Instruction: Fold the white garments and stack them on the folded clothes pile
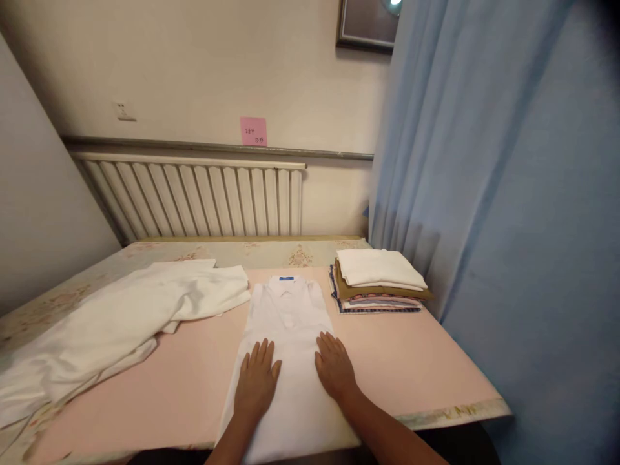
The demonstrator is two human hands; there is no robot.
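Cloth (130, 323), white and loosely rumpled, sprawled at the far left, partly over a pale floral sheet (271, 253) and partly over the smooth pink cover (402, 361) on top of it. Above, a white plastic socket (124, 111) sat on the cream wall (194, 58), with a cream ribbed radiator (203, 199) lower down and a square pink paper note (254, 131), handwritten on, over that. Next came my left hand (256, 381), palm down on the left part of a white collared shirt (293, 349), my fingers slightly apart, the thumb out, pinching nothing. The shirt lay lengthwise in front of me on the pink cover, its collar away from me, a small blue label (286, 278) at the neck. My right hand (334, 368) rested palm down along the shirt's right edge, those fingers a little spread too. Farther right stood a neat stack of folded clothes (380, 268), white over olive-brown over patterned layers. A long blue fabric curtain (484, 194) hung at the far right.
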